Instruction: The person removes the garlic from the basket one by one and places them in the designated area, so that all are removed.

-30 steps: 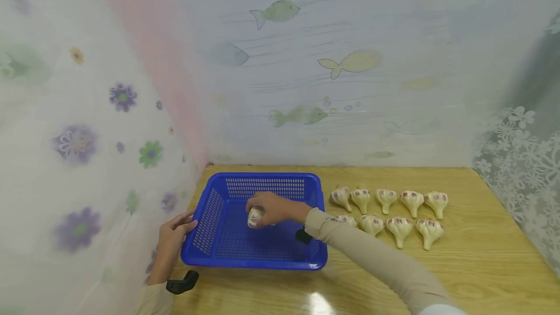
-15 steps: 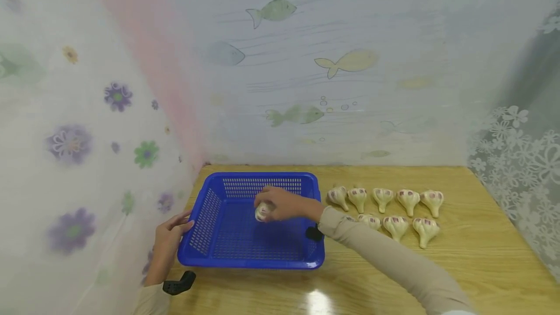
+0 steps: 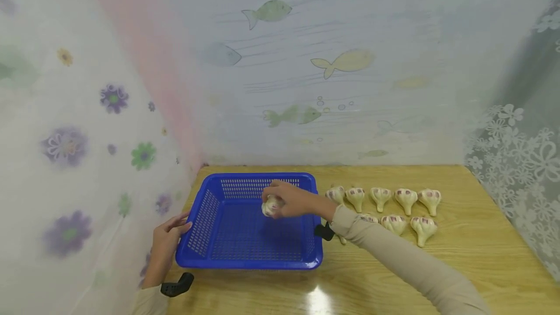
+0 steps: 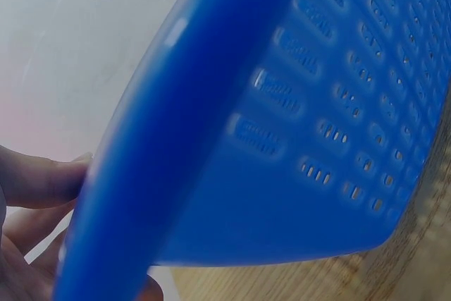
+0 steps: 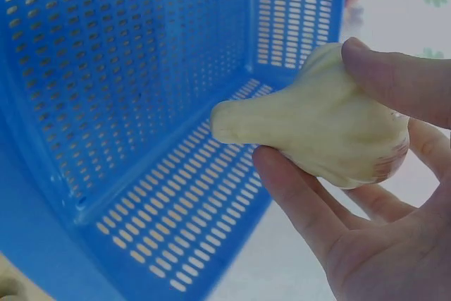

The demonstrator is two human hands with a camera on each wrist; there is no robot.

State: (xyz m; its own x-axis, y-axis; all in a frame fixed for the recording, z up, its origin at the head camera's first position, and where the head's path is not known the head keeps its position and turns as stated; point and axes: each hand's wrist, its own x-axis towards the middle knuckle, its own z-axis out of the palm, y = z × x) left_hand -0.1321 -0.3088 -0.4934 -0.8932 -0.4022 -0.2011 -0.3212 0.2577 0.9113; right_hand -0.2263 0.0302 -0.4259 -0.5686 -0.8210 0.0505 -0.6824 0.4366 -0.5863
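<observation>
A blue plastic basket (image 3: 249, 262) with slotted walls stands on the table's left part. My left hand (image 3: 166, 244) holds its left rim, with the thumb (image 4: 42, 177) against the rim in the left wrist view. Over the basket's right half, my right hand (image 3: 290, 200) grips a garlic bulb (image 3: 272, 206) between thumb and fingers. In the right wrist view the pale garlic bulb (image 5: 331, 118) lies sideways, its stem pointing left and purplish marks near its base.
To the basket's right, several garlic bulbs (image 3: 406, 199) lie in two rows on the wooden table (image 3: 472, 256). My right sleeve (image 3: 393, 247) hides part of the front row. A painted wall (image 3: 332, 125) rises behind the table, and a flowered wall (image 3: 105, 183) stands close on the left.
My right hand has lifted the garlic bulb up and moved it rightward inside the basket's outline. The left hand stays at the rim. The whole head view has shifted slightly.
</observation>
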